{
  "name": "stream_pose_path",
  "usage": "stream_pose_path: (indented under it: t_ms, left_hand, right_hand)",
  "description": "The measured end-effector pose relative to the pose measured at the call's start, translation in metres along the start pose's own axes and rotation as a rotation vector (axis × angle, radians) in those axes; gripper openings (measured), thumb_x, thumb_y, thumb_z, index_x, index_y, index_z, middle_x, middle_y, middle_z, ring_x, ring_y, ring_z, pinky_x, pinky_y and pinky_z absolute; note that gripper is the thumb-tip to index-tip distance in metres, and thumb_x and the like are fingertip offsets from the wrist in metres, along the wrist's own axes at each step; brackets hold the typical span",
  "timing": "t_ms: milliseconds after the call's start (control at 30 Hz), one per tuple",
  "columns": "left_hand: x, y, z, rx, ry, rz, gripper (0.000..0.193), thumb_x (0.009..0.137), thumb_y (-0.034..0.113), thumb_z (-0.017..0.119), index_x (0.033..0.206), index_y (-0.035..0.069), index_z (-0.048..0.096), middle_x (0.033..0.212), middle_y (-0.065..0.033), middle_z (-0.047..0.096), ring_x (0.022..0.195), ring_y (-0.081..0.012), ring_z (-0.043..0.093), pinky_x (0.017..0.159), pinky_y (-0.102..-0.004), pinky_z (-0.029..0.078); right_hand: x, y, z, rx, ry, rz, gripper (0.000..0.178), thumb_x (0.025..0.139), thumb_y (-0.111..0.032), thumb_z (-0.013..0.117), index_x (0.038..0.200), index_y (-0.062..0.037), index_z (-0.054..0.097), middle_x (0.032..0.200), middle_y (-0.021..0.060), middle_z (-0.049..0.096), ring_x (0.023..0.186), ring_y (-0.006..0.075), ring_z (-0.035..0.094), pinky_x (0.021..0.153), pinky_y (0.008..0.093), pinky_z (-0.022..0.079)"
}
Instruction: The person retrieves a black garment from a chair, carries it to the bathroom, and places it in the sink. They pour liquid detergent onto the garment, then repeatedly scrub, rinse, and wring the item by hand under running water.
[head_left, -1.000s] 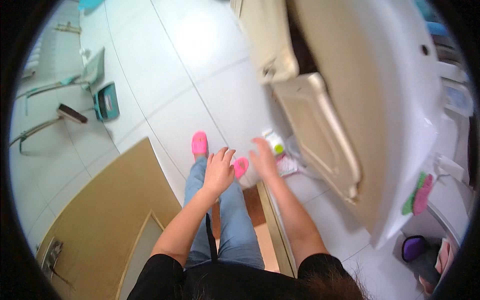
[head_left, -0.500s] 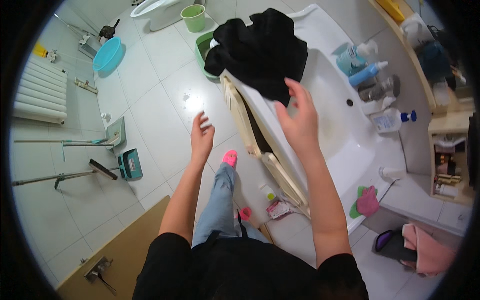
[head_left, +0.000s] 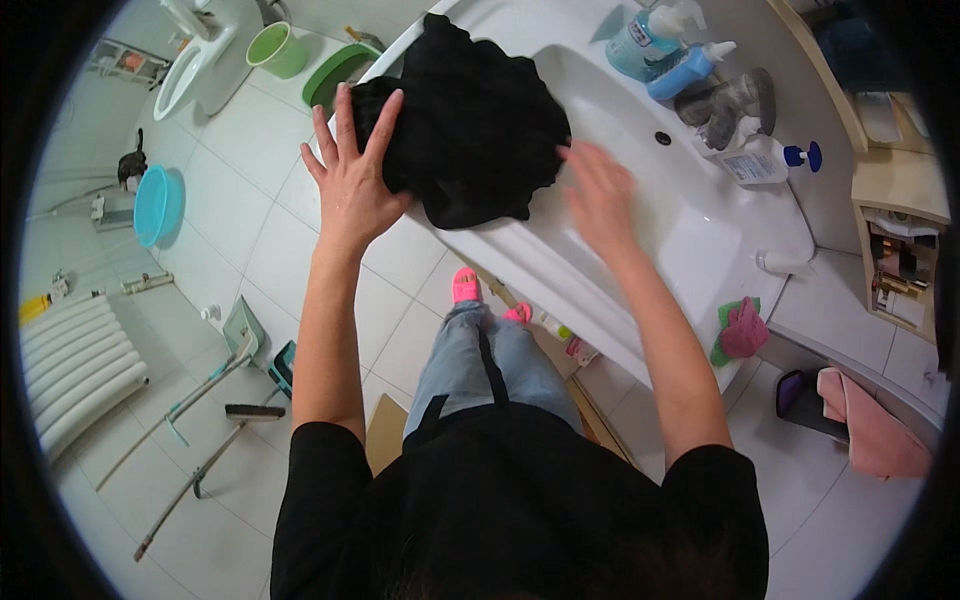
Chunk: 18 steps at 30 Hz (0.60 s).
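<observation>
A crumpled black cloth [head_left: 470, 125], perhaps a garment, lies over the near-left rim and into the basin of the white sink [head_left: 680, 205]. On its left edge is my left hand [head_left: 358, 175], open, with fingers spread wide and the fingertips by the fabric. Beside the cloth's right edge, over the basin, my right hand [head_left: 600, 195] is blurred by motion. Its fingers look stretched out, with nothing seen in them. Whether they touch the fabric I cannot tell. The cloth's underside is hidden.
Pump and spray bottles [head_left: 645, 45] and grey shoes [head_left: 730, 105] line the sink's back rim. Pink and green rags [head_left: 742, 330] hang at its right end. A green bucket [head_left: 277, 52], a blue basin [head_left: 158, 207] and a broom [head_left: 255, 411] stand around the left floor.
My left hand has moved up to the cloth and spread its fingers. The right hand has shifted to the cloth's right edge. My body and view have turned closer to the sink, whose cabinet door is now hidden.
</observation>
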<state>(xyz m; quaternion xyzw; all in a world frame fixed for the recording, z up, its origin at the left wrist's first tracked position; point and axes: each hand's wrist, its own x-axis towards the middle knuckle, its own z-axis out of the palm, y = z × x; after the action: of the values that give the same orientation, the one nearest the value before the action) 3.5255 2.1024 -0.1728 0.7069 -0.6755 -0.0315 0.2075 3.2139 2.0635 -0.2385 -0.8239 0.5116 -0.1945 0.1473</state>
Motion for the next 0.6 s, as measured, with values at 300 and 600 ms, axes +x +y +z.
stream_pose_path:
  t_ms: [300, 600]
  left_hand:
    - [0.035, 0.014, 0.045, 0.065, -0.203, 0.118, 0.091, 0.058, 0.016, 0.078, 0.142, 0.031, 0.046, 0.161, -0.0088, 0.019, 0.147, -0.0369, 0.019, 0.117, -0.0557, 0.021]
    - [0.036, 0.018, 0.051, -0.011, -0.162, 0.087, 0.083, 0.060, 0.015, 0.075, 0.138, 0.023, 0.051, 0.157, -0.0108, 0.028, 0.144, -0.0353, 0.026, 0.116, -0.0434, 0.028]
  right_hand:
    - [-0.082, 0.122, 0.044, -0.083, -0.527, -0.088, 0.053, 0.088, -0.026, 0.056, 0.135, -0.0020, 0.050, 0.127, 0.0293, 0.054, 0.123, 0.0471, 0.043, 0.108, 0.0601, 0.027]
    - [-0.037, 0.115, 0.059, -0.122, -0.349, 0.081, 0.047, 0.083, -0.023, 0.061, 0.124, 0.0010, 0.058, 0.122, 0.0237, 0.056, 0.126, 0.0366, 0.045, 0.113, 0.0502, 0.027]
